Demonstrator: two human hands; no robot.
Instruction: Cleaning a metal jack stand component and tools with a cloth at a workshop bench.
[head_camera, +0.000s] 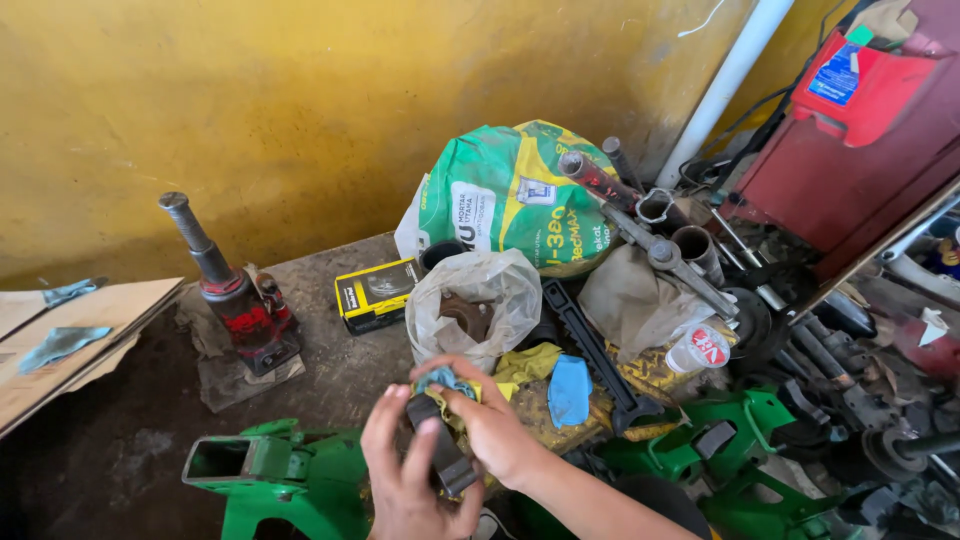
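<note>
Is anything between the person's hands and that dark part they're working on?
Only a cloth. The left hand grips the dark part directly, while the right hand presses a blue-green rag against its top end. Nothing else comes between them.

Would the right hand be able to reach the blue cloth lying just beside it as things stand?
Probably not freely: the right hand is pressing a teal rag on the dark part held by the left hand. The blue cloth lies close and uncovered.
</note>
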